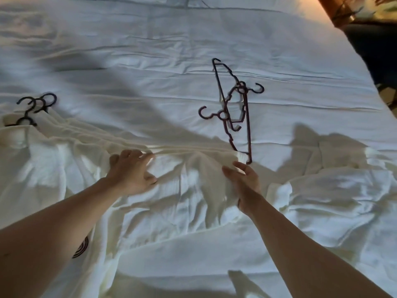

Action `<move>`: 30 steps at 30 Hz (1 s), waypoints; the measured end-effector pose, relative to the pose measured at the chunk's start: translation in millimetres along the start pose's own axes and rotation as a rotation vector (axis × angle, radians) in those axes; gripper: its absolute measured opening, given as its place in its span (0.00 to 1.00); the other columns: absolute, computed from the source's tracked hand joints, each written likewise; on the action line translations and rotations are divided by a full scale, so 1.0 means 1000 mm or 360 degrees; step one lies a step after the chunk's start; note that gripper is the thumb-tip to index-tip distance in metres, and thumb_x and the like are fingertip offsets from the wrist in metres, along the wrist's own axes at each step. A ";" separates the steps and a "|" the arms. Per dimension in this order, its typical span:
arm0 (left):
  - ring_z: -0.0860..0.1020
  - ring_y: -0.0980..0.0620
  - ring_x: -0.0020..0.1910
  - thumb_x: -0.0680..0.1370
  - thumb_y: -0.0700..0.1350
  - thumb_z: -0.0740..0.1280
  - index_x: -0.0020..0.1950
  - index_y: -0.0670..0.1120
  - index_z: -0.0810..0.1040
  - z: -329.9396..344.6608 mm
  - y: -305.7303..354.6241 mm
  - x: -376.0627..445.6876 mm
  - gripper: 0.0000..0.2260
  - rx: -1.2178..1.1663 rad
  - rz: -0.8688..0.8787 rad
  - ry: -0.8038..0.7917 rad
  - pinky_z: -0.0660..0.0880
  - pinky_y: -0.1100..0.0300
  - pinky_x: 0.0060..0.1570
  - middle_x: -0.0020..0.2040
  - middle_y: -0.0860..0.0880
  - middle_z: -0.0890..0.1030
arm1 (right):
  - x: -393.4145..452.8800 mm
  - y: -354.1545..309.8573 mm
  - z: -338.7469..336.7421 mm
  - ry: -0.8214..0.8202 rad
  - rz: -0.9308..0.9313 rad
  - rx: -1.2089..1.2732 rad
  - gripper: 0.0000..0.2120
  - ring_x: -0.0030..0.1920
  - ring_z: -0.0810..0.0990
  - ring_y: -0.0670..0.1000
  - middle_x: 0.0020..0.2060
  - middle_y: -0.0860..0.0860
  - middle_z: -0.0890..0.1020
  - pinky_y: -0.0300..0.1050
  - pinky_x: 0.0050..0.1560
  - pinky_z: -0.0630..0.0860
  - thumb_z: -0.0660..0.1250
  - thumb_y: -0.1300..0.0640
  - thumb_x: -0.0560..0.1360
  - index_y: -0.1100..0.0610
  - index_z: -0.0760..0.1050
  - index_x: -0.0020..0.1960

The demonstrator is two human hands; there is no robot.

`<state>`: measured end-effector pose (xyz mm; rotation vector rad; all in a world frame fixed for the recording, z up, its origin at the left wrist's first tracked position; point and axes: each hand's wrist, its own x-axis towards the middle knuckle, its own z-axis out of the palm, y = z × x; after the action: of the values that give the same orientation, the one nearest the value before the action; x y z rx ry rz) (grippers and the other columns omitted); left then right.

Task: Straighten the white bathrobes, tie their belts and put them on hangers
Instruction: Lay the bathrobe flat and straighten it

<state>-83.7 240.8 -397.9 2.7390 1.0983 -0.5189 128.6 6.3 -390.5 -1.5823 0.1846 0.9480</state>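
A white bathrobe [171, 211] lies crumpled across the near part of the bed [150, 50], and everything else is placed from it. A dark spiral logo [82, 247] shows on cloth at its near left. The left hand [131, 171] rests on the robe's upper edge, fingers spread and nearly straight, gripping nothing. The right hand [245, 183] holds a fold of the robe to the right, thumb out and fingers curled into the cloth. Right of the robe, more white bathrobes [335, 190] lie heaped. Just beyond the right hand, loose dark hangers [234, 108] lie tangled on the sheet. Left of the robe, hung bathrobes [43, 145] lie stacked, their black hooks [36, 104] pointing away.
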 end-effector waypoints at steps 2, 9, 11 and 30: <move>0.70 0.46 0.67 0.69 0.69 0.67 0.67 0.60 0.70 -0.009 0.004 0.006 0.29 0.0060 0.0019 -0.0067 0.64 0.45 0.62 0.67 0.54 0.75 | 0.000 0.000 -0.003 0.0017 -0.0145 -0.0275 0.21 0.50 0.85 0.52 0.53 0.53 0.84 0.51 0.50 0.84 0.80 0.61 0.70 0.51 0.79 0.60; 0.71 0.47 0.70 0.81 0.59 0.60 0.72 0.57 0.71 -0.034 0.042 0.033 0.20 -0.0155 0.0166 -0.0195 0.68 0.51 0.66 0.72 0.53 0.72 | 0.004 -0.002 -0.026 0.0507 -0.0780 -0.0915 0.18 0.48 0.80 0.46 0.51 0.43 0.81 0.47 0.51 0.80 0.74 0.57 0.68 0.46 0.76 0.56; 0.75 0.47 0.65 0.76 0.62 0.61 0.65 0.57 0.75 -0.028 0.068 0.034 0.19 -0.0319 0.0266 -0.0322 0.72 0.51 0.62 0.68 0.52 0.77 | 0.005 0.010 -0.025 0.0477 -0.0634 -0.1003 0.22 0.48 0.79 0.50 0.50 0.46 0.77 0.49 0.51 0.78 0.76 0.46 0.68 0.45 0.69 0.56; 0.67 0.42 0.70 0.75 0.48 0.69 0.70 0.53 0.71 0.008 0.112 0.009 0.23 -0.0583 0.0216 0.0471 0.60 0.45 0.68 0.71 0.49 0.69 | -0.017 0.022 -0.043 -0.0147 -0.0156 -0.1046 0.16 0.39 0.84 0.55 0.37 0.54 0.84 0.55 0.44 0.81 0.72 0.41 0.68 0.53 0.79 0.47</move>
<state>-2.4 163.2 -407.8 2.5838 0.9405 0.1038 124.2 -44.6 -398.1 -2.1127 -0.2993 1.0622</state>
